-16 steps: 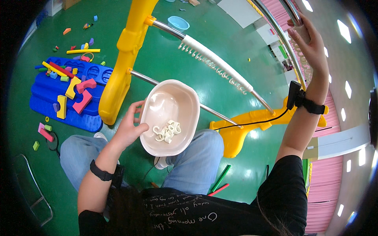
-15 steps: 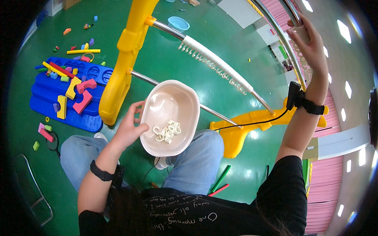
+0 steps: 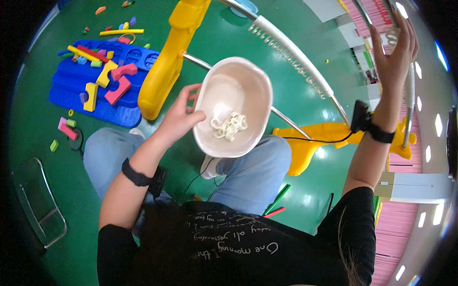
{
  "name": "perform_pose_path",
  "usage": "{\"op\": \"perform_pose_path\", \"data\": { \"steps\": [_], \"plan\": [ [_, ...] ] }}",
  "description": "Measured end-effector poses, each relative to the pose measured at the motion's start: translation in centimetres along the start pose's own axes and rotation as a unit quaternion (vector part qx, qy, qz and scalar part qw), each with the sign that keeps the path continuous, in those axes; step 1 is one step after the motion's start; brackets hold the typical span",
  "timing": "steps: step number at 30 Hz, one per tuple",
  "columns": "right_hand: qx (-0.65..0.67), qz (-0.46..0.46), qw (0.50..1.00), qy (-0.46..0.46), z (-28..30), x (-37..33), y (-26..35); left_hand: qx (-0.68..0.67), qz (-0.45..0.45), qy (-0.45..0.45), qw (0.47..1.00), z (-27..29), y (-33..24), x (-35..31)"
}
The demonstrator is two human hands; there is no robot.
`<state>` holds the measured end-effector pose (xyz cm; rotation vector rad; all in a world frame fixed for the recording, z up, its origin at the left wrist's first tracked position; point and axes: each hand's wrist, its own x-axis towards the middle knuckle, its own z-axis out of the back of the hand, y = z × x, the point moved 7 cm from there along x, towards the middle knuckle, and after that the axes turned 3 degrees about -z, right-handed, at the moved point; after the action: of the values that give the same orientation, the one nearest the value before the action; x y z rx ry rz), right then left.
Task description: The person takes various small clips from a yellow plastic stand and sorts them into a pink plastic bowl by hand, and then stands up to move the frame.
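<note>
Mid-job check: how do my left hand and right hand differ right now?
The left hand grips the pale tub at its rim; the right hand is away from it, beside a metal bar, its contact unclear. The left hand is near mid-picture; the right hand is at upper right. Both wrists wear black bands.

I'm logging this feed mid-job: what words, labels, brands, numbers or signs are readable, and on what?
Black T-shirt: lines of white lettering, upside down in this view; partly legible, but I won't copy the wording. The smaller lines are blurred.
Cream tub in the left hand: no lettering visible.
Pale panel at right: any marks are too small to read.
</note>
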<state>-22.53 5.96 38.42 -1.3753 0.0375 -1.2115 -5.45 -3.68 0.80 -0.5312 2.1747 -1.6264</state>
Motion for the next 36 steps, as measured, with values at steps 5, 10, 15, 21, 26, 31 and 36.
{"op": "perform_pose_path", "data": {
  "steps": [5,10,15,21,26,31,36],
  "plan": [
    [0.441,-0.051,0.871,0.209,-3.7,-7.5,16.5,-0.023,0.005,-0.013,1.0,0.4,-0.1,-0.4],
    [0.519,0.028,0.755,0.401,-4.8,-14.3,28.6,-0.016,0.003,-0.021,1.0,1.0,0.3,-0.4],
    [0.476,0.016,0.751,0.457,-5.0,-15.8,30.6,-0.018,-0.02,-0.034,0.999,1.3,0.4,-0.1],
    [0.554,0.086,0.674,0.482,-5.1,-16.9,31.3,0.008,-0.019,-0.02,1.0,1.1,0.2,0.0],
    [0.547,0.078,0.734,0.395,-4.3,-16.4,31.2,0.023,-0.031,-0.023,0.999,0.9,0.2,0.1],
    [0.549,0.068,0.725,0.41,-4.1,-16.6,31.0,-0.018,-0.008,-0.027,0.999,0.8,0.3,-0.2],
    [0.577,0.041,0.691,0.434,-4.1,-16.9,31.0,-0.013,-0.005,-0.023,1.0,0.8,0.5,-0.3]
  ]
}}
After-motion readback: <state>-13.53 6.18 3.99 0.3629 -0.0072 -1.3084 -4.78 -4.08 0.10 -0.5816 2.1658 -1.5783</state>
